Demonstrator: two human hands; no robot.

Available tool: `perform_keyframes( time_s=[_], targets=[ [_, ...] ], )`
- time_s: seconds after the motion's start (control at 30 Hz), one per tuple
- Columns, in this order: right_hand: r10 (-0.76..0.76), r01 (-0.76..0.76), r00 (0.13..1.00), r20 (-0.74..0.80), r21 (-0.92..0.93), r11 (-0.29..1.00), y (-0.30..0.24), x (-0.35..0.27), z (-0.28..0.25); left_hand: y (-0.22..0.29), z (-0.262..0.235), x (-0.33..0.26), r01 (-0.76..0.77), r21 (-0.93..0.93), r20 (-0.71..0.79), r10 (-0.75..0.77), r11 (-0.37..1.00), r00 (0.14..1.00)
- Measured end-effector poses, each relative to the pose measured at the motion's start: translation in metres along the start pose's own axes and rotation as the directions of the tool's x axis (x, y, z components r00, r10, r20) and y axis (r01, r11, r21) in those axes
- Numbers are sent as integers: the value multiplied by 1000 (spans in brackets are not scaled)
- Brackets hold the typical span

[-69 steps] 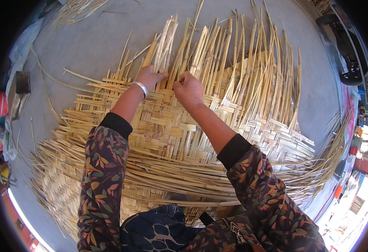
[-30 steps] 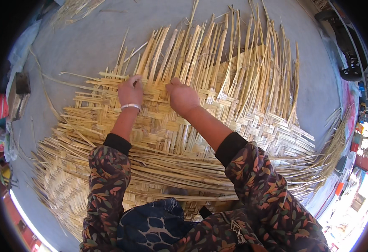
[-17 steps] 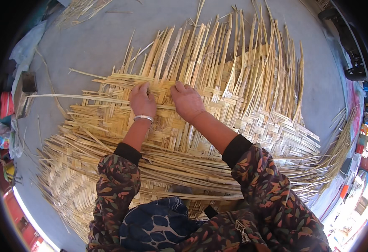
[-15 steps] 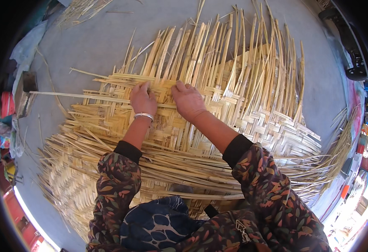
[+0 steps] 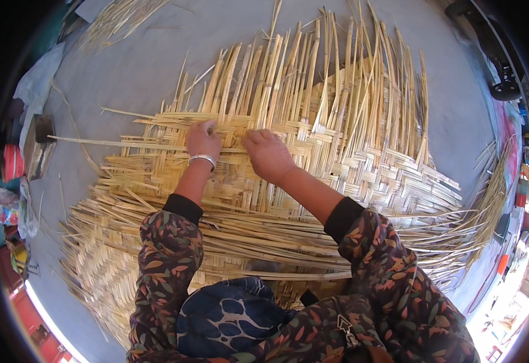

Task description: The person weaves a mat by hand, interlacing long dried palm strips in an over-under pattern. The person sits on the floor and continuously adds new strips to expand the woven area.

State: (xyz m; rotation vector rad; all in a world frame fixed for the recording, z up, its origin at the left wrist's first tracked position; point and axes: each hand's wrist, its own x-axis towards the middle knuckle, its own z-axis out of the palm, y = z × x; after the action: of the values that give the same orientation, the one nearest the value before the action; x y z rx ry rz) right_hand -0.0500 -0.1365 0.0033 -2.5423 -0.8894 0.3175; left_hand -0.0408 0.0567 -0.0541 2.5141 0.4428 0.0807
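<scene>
A partly woven mat (image 5: 367,163) of flat, straw-coloured reed strips spreads in front of me. Its unwoven upright strips (image 5: 273,69) fan out toward the far side. My left hand (image 5: 203,140), a silver bracelet on its wrist, is closed with curled fingers on strips near the weaving edge. Just to the right, my right hand (image 5: 269,157) is also closed, its fingertips pressed on the weave. A long loose strip (image 5: 113,143) runs out leftward from beneath my left hand. What exactly lies under the fingertips is partly hidden.
Long loose strips (image 5: 258,239) lie across the mat nearer to me. More loose reeds (image 5: 116,24) rest on the grey floor (image 5: 113,72) at the far left. A wooden block (image 5: 39,147) stands at left; a reed bundle (image 5: 493,199) curves along the right.
My right hand has drawn a little nearer to me across the weave. My left hand stays at nearly the same place on the strips. The whole view has shifted slightly.
</scene>
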Motion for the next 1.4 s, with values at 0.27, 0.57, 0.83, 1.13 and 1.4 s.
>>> perform_keyframes(
  time_s=[0.27, 0.57, 0.83, 1.13, 1.4],
  targets=[
    [217, -253, 955, -200, -173, 952, 52, -46, -20, -8, 20, 2, -103, -156, -222, 66, 982, 973],
    [201, -232, 968, -152, -226, 946, 65, -49, -22, 5, 4, 11, 58, -230, -13, -63, 971, 998],
    [159, -208, 974, -162, -362, 909, 58, -61, -4, 24, -2, -9, -141, -61, 40, 143, 988, 989],
    [129, -154, 985, -115, -248, 956, 35, -120, -2, 66, 13, -59, -301, 272, 124, 277, 914, 953],
    [354, -353, 907, -229, 50, 934, 51, -101, -17, 52, 13, -40, -248, 72, 201, 229, 966, 952]
  ],
)
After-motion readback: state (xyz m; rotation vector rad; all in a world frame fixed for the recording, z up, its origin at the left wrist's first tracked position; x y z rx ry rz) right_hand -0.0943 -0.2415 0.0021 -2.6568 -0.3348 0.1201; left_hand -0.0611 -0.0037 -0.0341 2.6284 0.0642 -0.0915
